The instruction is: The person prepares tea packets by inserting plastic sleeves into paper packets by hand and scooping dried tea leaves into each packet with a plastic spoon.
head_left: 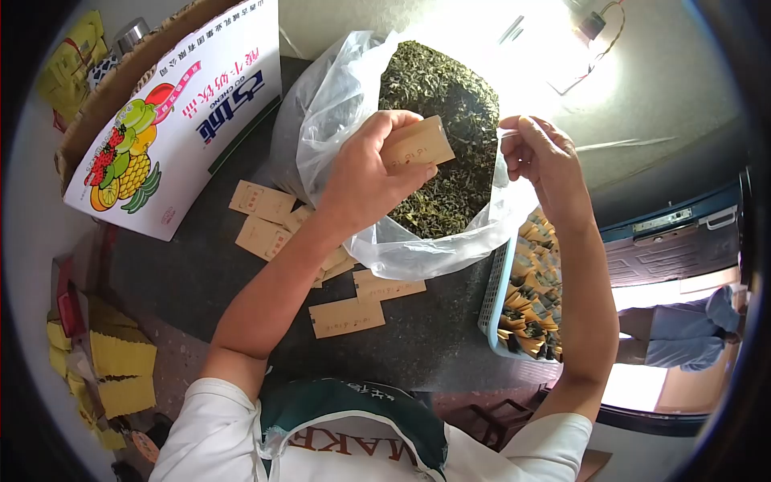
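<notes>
The bare left forearm [277, 293] slanted from the near left toward the far middle, ending in the bare left hand [365, 181], its back showing, the thumb and fingers closed in a grip. On the right, the bare right forearm [588, 321] reached almost straight far; the bare right hand [552, 165] had its fingers curled toward the thumb. Both elbows were bent, the hands well apart.

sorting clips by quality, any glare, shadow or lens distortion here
In the head view, glare burns out the background beyond the clear plastic bag; the head view shows black corners and wide-angle bending, with a dark shadow across part of the dried leaves.
</notes>
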Available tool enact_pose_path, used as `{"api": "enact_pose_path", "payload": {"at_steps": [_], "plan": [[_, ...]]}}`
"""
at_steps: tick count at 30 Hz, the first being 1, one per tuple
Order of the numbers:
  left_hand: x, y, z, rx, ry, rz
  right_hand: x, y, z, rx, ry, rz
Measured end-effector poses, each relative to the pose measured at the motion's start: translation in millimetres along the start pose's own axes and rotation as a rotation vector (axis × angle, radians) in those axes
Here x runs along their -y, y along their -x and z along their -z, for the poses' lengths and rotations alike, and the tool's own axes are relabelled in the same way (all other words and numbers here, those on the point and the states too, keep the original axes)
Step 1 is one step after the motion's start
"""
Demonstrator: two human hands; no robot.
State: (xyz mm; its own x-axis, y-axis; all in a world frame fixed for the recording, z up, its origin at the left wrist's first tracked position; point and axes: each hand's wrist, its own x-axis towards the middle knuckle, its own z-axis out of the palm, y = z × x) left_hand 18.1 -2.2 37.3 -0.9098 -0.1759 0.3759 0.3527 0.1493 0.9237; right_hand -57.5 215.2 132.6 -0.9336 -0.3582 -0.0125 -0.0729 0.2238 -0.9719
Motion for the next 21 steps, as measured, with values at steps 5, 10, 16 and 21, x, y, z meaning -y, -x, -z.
{"api": "enact_pose_path", "payload": {"at_steps": [5,10,16,21], "plan": [[-1.2,1.3,-3.9,0.009,0.002,-0.007,4.1,8.6,-19.6,0.032,0.126,-0.064],[7.4,3.8,-10.9,0.032,0.015,0.012,3.1,12.8,-37.7,0.090,0.258,-0.004],[-2.9,4.2,-16.3,0.014,-0.022,0.038,16.8,23.6,-34.3,0.027,0.471,0.222],[-12.3,-3.7,-21.9,0.046,0.120,0.037,39.1,26.5,-14.5,-0.058,0.640,0.365]]}}
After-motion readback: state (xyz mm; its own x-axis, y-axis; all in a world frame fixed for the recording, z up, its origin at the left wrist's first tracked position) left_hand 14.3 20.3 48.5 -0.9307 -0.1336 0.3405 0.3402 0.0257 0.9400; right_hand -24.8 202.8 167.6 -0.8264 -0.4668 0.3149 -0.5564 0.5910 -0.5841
